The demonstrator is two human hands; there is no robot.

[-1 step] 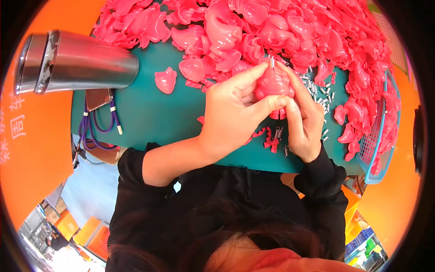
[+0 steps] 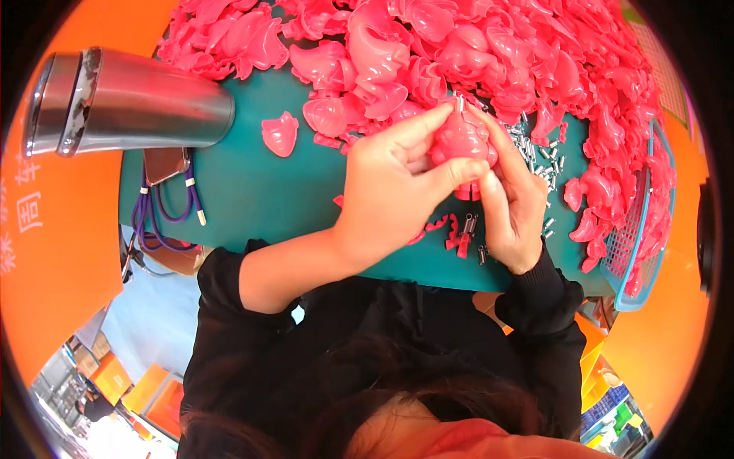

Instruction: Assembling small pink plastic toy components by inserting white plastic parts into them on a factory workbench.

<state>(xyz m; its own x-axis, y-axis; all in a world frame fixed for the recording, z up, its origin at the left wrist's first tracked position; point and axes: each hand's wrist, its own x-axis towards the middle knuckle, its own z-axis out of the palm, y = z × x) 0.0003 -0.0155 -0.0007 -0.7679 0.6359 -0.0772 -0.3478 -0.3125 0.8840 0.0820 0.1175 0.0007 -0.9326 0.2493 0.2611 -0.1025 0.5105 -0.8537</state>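
In the head view, both hands meet just right of centre over a teal table (image 2: 252,191). The left hand (image 2: 390,191) comes in from seven o'clock, its fingers curled around a pink plastic piece (image 2: 461,141): the thumb presses the piece's lower side and the index finger lies along its top. The right hand (image 2: 512,206) closes on the same piece from four o'clock, fingers reaching up its right side to a small metal pin (image 2: 459,99) at the piece's top edge. So both hands are shut on the piece, which is held just above the table, at about one o'clock from the centre. A heap of like pink shells (image 2: 459,46) fills the table from eleven to three o'clock, spilling toward a blue basket (image 2: 634,260) at the right rim. One lone shell (image 2: 279,134) lies apart at ten o'clock from the hands. Small metal pins (image 2: 539,153) are scattered just right of the hands, and red scraps (image 2: 459,233) lie beneath them at six o'clock. A steel cylinder (image 2: 130,103) lies on its side at ten o'clock, with a purple cord (image 2: 164,214) near it at nine o'clock.
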